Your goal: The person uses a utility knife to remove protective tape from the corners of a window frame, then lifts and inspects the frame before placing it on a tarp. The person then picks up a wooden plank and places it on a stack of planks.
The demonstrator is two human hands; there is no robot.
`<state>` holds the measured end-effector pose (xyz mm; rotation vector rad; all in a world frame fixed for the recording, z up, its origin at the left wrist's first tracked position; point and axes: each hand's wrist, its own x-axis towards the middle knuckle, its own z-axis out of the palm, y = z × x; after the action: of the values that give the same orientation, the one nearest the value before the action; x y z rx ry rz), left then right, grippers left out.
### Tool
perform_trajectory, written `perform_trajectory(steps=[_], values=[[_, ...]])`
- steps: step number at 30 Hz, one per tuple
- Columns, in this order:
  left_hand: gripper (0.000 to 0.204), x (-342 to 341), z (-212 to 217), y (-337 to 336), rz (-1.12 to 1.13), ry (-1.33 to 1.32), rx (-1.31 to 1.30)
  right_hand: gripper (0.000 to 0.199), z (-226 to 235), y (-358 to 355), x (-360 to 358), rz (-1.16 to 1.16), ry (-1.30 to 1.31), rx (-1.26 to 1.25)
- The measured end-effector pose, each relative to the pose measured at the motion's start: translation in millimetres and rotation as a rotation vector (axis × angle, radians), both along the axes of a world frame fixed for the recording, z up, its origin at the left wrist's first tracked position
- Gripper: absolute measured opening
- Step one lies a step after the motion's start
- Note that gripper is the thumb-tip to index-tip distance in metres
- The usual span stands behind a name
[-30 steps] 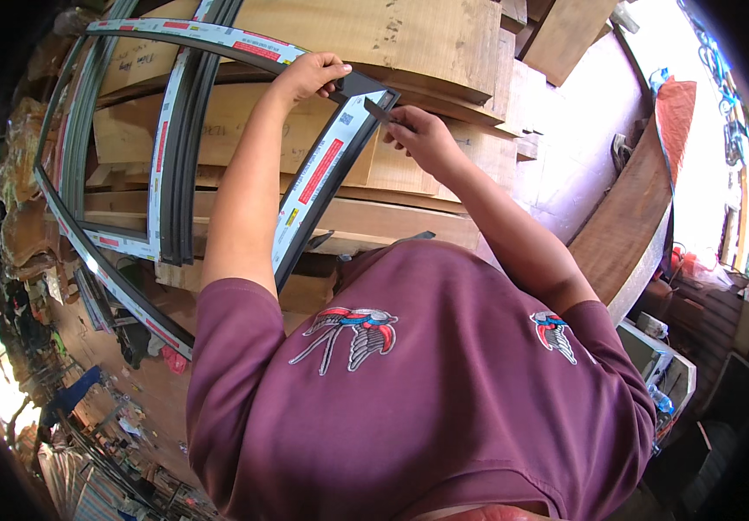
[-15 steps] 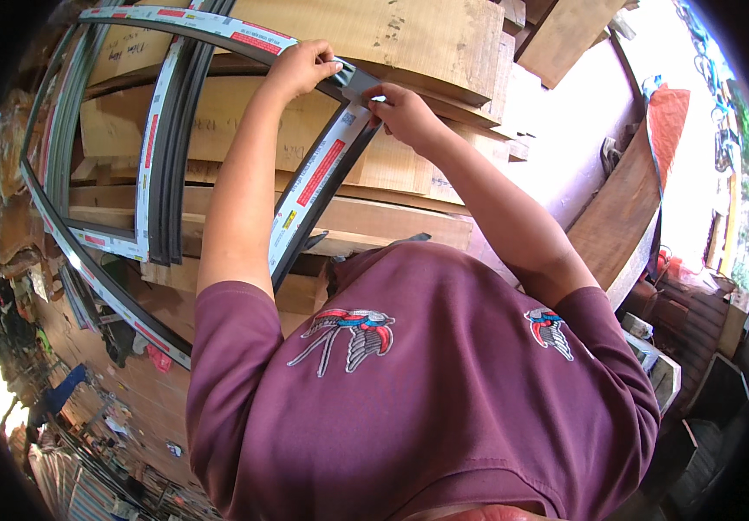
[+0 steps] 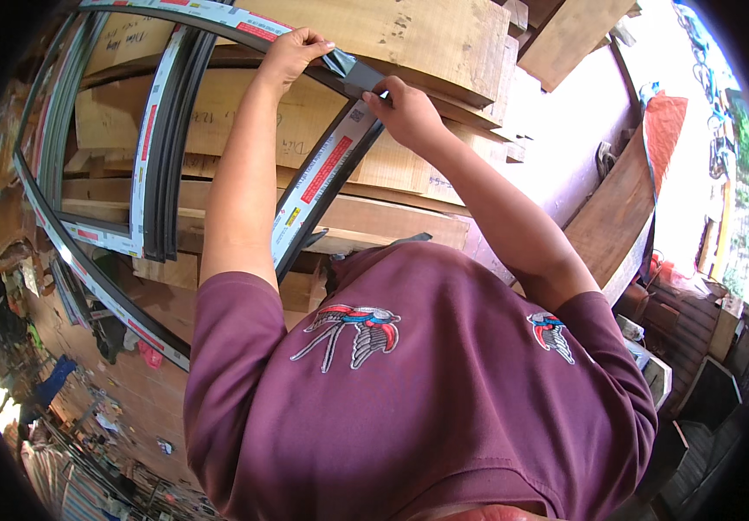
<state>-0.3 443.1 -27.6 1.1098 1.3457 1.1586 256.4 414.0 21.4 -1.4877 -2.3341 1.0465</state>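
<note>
Stacked wooden boards (image 3: 431,43), cluttered brown floor (image 3: 166,404), hands (image 3: 405,113) at dark frame (image 3: 327,178)

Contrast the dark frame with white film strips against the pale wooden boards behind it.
The dark frame with white film strips has slim bars; the pale wooden boards are broad slabs. The left hand and right hand are at the frame's corner, not the boards. Both things bear markings.

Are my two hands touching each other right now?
Apart. The head view shows a clear gap between the left hand and the right hand, with the grey frame corner visible between them.
</note>
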Motion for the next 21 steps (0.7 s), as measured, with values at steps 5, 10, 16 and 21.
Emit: perform_trajectory(steps=[5, 10, 16, 21], values=[[0.015, 5, 3, -7, 0.049, 0.082, 0.091, 0.041, 0, -1, -11, 0.028, -0.022, 0.012], [0.020, 17, 7, -12, 0.120, 0.153, 0.069, 0.043, -10, -8, -10, -0.025, 0.001, 0.026], [0.032, 25, 6, -21, 0.228, 0.298, 0.141, 0.041, -5, -2, 5, -0.014, 0.160, 0.037], [0.033, 29, 15, -24, 0.254, 0.630, 0.211, 0.031, -7, 45, 25, 0.055, 0.196, -0.019]])
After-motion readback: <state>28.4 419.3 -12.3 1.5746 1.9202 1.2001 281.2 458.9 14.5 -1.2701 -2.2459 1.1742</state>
